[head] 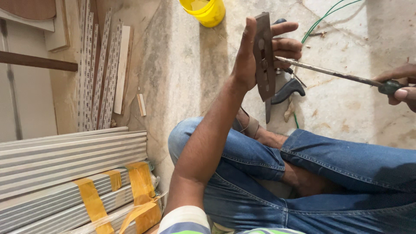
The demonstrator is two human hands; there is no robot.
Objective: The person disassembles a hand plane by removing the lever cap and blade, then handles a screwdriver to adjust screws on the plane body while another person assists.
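Hands raised: left hand [260, 52] grips metal blade [264, 56], right hand [401, 86] screwdriver [333, 71].

blue jeans [303, 182], white striped sleeve [184, 219]

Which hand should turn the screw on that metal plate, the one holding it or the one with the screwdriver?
Probably the right hand. It already grips the screwdriver, whose tip sits at the metal plate. The left hand is busy holding that plate upright.
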